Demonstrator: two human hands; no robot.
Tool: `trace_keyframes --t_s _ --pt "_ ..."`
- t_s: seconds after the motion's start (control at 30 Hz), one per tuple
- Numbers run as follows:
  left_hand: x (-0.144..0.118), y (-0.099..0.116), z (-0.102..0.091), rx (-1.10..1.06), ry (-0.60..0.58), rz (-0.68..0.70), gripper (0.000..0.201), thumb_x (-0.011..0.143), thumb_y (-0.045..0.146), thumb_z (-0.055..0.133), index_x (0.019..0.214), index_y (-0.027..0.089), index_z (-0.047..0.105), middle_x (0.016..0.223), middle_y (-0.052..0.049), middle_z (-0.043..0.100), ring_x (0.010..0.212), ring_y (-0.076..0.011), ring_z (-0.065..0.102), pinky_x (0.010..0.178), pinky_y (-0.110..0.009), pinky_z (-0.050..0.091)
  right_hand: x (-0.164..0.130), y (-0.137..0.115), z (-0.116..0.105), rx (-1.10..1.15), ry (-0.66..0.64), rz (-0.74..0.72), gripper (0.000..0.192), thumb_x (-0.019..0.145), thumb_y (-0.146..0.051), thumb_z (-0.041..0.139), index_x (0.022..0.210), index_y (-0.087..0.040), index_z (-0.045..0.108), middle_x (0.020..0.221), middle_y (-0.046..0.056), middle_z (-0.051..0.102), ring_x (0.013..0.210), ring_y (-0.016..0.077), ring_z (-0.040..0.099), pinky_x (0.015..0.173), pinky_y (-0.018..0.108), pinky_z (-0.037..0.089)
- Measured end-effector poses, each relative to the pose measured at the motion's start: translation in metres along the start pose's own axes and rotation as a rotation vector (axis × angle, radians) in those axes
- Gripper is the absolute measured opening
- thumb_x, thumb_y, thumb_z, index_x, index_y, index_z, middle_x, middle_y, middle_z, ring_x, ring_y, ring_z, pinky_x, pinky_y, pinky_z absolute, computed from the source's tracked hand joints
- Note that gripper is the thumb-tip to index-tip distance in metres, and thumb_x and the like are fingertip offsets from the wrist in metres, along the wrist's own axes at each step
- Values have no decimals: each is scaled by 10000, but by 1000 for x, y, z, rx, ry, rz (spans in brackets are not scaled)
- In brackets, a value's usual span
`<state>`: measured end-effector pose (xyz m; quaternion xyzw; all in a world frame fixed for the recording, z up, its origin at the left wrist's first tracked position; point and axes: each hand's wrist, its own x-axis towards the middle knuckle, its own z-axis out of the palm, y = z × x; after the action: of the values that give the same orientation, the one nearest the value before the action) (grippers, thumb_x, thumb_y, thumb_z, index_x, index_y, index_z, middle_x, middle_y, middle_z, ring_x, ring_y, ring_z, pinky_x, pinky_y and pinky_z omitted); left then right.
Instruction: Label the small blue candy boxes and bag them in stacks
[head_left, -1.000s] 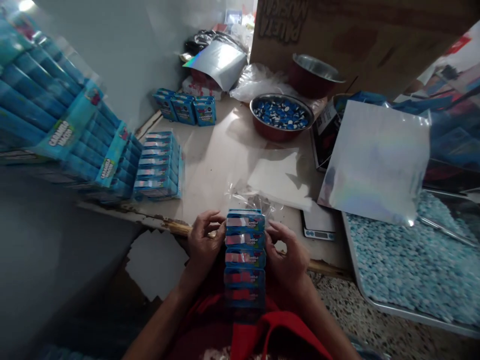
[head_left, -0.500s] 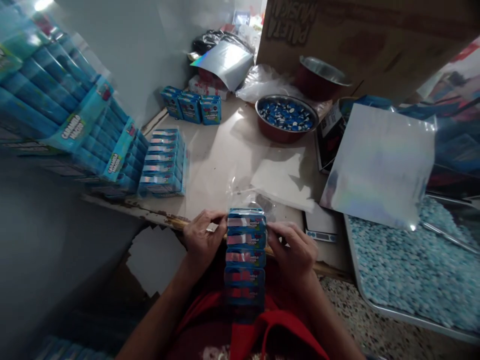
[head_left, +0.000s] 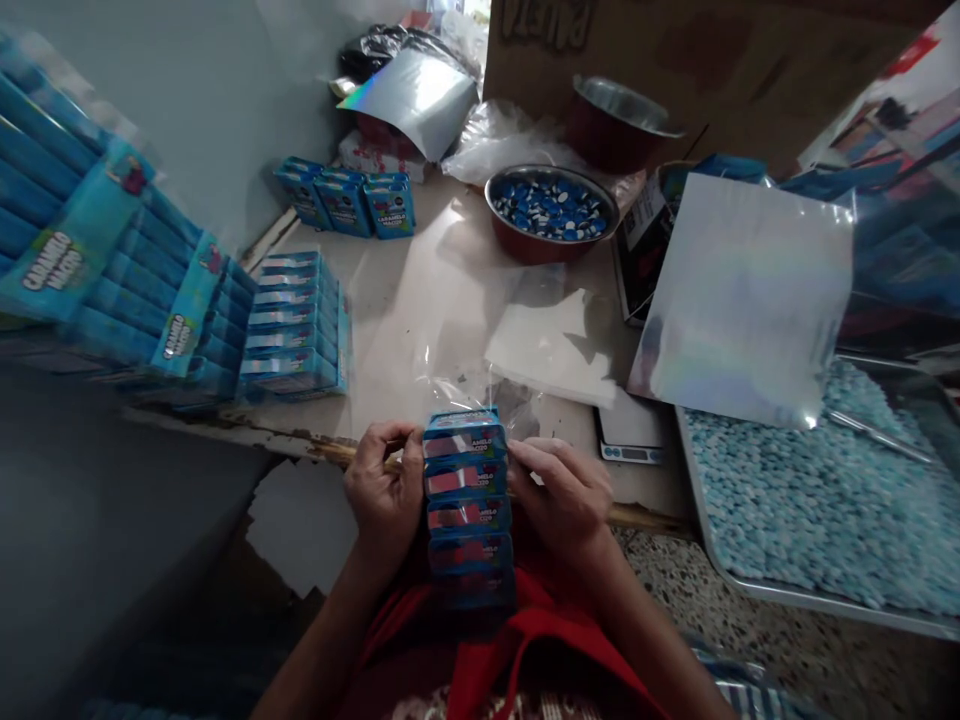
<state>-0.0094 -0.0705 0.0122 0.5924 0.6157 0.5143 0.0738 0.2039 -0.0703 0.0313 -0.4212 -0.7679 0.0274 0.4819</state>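
Observation:
A bag of candy boxes point(head_left: 466, 515), small and blue, stacked in clear plastic, stands upright against the front edge of the table. Its loose clear top point(head_left: 457, 385) spreads over the tabletop. My left hand point(head_left: 386, 485) is closed at the bag's upper left side, thumb and fingers pinched there. On the opposite side my right hand point(head_left: 564, 490) pinches the bag's upper right edge. Whether the fingertips grip only the film or the boxes too, I cannot tell. The bottom of the stack reaches down before a red apron point(head_left: 540, 640).
Several blue boxes point(head_left: 289, 325) stand stacked at the left, beside taller wrapped packs point(head_left: 112, 250). Further back are small box stacks point(head_left: 345, 203) and a bowl of blue-and-white pieces point(head_left: 551, 212). A scale point(head_left: 630, 435) and a metal tray point(head_left: 709, 545) of pale blue candies are at the right.
The view has shifted, so the table and its things sit further left and slightly higher in the picture. Both hands keep hold of the bag's sides, nearly unchanged.

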Motion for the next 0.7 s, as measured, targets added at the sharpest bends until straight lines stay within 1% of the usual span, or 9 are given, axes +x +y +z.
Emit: trace_keyframes --t_s 0.03,0.13,0.17,0.23,0.4,0.5,0.57,0.63,0.7 --pt "0 -1 -2 61 24 109 29 934 185 638 955 187 659 841 -13 708 769 -140 686 755 -245 533 -1 1 -2 -19 -5 -15 230 896 -115 726 1097 -216 677 905 13 752 779 117 704 701 236 538" --pt "3 -5 -10 219 93 462 190 831 104 745 989 179 669 870 -40 736 811 -158 702 818 -254 541 -3 4 -6 -52 -34 -20 189 899 -136 740 1054 -221 674 900 -1 768 782 110 719 704 222 537" --pt "4 -6 -12 243 103 521 242 806 86 767 1009 176 671 871 -46 744 806 -161 706 816 -253 546 -3 4 -7 -47 -35 -11 176 898 -133 741 1034 -222 672 896 -6 770 780 106 720 710 215 538" --pt "3 -8 -17 237 116 546 307 777 62 792 1038 171 673 879 -58 752 799 -170 713 818 -264 559 -3 1 -4 8 -29 30 165 899 -118 733 1012 -221 670 895 -11 768 792 101 719 735 208 544" --pt "-15 -19 -32 148 84 507 326 779 41 787 1053 181 678 903 -57 753 806 -168 717 814 -274 570 -11 -7 19 165 -14 277 128 888 -122 718 943 -220 655 829 -26 726 722 103 665 661 222 515" --pt "-26 -31 -35 133 27 438 224 814 69 758 984 188 674 872 -40 734 802 -154 708 795 -254 557 -19 -6 35 222 14 424 88 887 -178 709 931 -214 643 796 -24 693 679 108 631 632 235 498" --pt "-29 -34 -31 63 26 377 138 855 106 713 943 195 653 871 -39 709 833 -161 694 816 -278 553 -24 -3 42 228 7 442 95 900 -212 687 989 -210 651 820 -10 690 703 117 635 661 248 509" --pt "-31 -31 -21 -32 54 233 60 914 166 646 962 199 629 971 -63 683 949 -183 674 882 -327 545 -26 2 45 186 13 426 157 896 -233 685 1047 -206 649 862 7 684 746 130 638 694 264 518" --pt "-34 -24 -11 -137 70 23 61 965 242 588 1010 206 609 1109 -87 651 1061 -197 647 922 -346 532 -28 7 47 171 13 421 223 887 -233 687 1103 -199 639 935 31 680 800 141 643 715 272 528"
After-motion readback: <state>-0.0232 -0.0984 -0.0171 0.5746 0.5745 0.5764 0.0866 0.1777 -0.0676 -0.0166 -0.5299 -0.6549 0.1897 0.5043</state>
